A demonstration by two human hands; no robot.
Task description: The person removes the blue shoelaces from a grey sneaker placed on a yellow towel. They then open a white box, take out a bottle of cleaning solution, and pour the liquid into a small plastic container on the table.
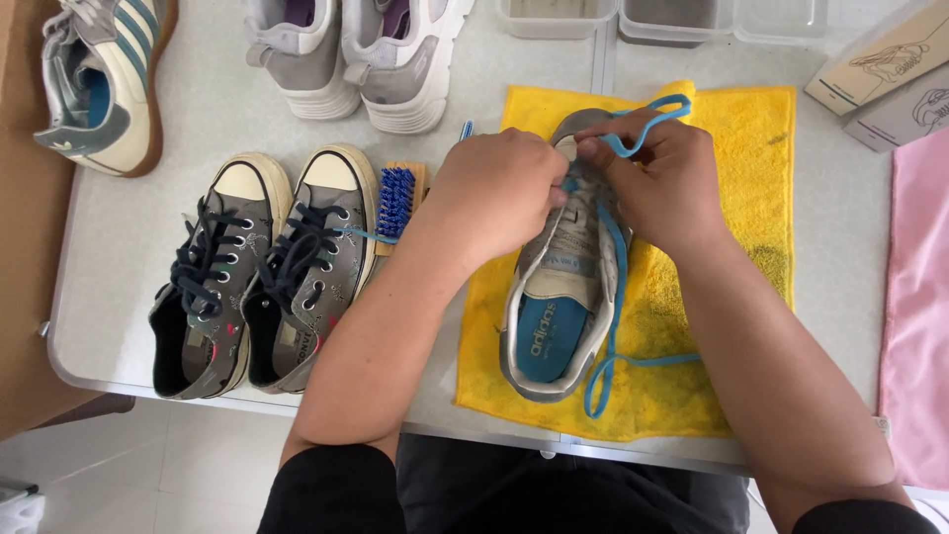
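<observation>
Down on the white table [840,227], a yellow towel [732,198] lies spread flat, and on it sits the grey shoe [563,287], toe pointing far, heel near, its blue insole showing through the open top. A blue lace [615,326] runs down the shoe's right side and loops onto the towel by the heel; another loop of it pokes up past the toe.

Both hands are on the shoe's far half. The left hand [499,193] is curled over the toe area, fingers bent inward and pinching at the upper. The right hand [657,178] is closed too, thumb and fingertips pinching the lace just above the toe.

Room to move: bare table shows to the right of the towel, before a pink cloth [919,316] at the right edge. The towel's near edge hangs almost at the table's near rim. On the left it is tighter: a pair of dark grey sneakers [262,272] with navy laces, and a wooden brush [398,203] with blue bristles just beside them. Far left, a cream shoe [99,84] with striped sides; far middle, a pair of grey and white trainers [361,54].

The hands hide the eyelets and toe, so where the lace threads is impossible to tell. The far trainers and clear boxes [657,18] are cut off at the top.
</observation>
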